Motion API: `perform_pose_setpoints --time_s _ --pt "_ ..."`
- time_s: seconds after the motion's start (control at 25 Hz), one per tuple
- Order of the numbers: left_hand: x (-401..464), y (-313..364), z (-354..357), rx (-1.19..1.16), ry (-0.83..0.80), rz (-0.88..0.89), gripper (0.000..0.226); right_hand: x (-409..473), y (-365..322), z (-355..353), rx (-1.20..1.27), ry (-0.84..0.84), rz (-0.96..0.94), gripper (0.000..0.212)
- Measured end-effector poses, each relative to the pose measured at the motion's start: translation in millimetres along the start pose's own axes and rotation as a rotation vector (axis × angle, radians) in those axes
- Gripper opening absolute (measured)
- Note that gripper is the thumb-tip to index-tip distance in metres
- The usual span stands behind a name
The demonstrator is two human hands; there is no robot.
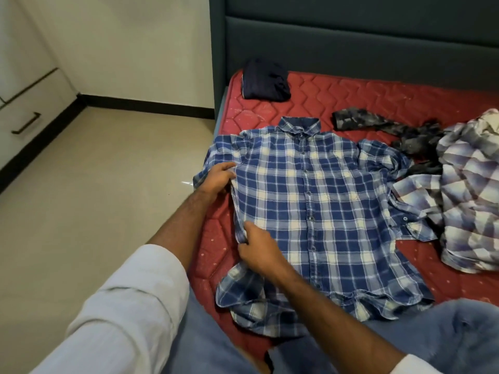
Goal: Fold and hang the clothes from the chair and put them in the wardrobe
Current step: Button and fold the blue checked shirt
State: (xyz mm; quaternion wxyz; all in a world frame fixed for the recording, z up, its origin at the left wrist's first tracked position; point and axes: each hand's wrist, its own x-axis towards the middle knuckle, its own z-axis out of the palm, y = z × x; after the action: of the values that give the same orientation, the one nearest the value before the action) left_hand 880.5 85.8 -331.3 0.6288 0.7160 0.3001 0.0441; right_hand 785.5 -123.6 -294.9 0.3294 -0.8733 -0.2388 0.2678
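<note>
**Getting the blue shirt ready to fold**

The right hand [258, 248] is closest. It pinches the left side edge of the blue check shirt [310, 201], low down near the hem. A bit farther up, the left hand [218, 178] holds the same side, where the sleeve meets the body. I think both hands hold this one edge so they can lift it together and fold that side over the middle.

The shirt lies flat on the red mattress [445, 279], buttons up and collar pointing away. Flat like this, it should fold neatly. Its other sleeve is bunched up on the far side.

Beside that sleeve sits a crumpled pale check shirt [469, 201], touching a dark grey garment [378, 128]. They look like they are waiting their turn.

Farthest off, near the headboard [351, 44], rests a folded dark piece [266, 79], likely done already.
</note>
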Motion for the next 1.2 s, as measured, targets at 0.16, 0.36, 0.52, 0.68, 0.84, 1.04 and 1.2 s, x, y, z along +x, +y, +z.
perform_pose_setpoints --time_s 0.16,0.36,0.52,0.68,0.84,1.04,1.2 --pt "-10 29 6 -0.252 0.109 0.072 0.038 0 7 -75 0.274 -0.09 0.039 0.033" --pt "-12 94 -4 -0.47 0.301 0.203 0.044 -19 7 -170 0.001 -0.018 0.001 0.03" --pt "-38 176 -23 -0.238 0.436 0.441 0.066 -29 -14 -266 -0.225 0.172 -0.112 0.033" --pt "-112 259 -32 0.301 0.711 0.875 0.066 -56 -57 -373 -0.378 0.379 -0.136 0.034" --pt "-156 331 -45 0.566 0.987 1.086 0.047 -102 -95 -462 -0.339 0.641 -0.227 0.032" --pt "-218 409 -53 0.609 1.178 1.209 0.022 -163 -119 -542 -0.157 0.813 -0.414 0.04" --pt "-260 437 -67 0.671 1.263 1.382 0.028 -206 -108 -558 0.177 0.733 -0.605 0.01"
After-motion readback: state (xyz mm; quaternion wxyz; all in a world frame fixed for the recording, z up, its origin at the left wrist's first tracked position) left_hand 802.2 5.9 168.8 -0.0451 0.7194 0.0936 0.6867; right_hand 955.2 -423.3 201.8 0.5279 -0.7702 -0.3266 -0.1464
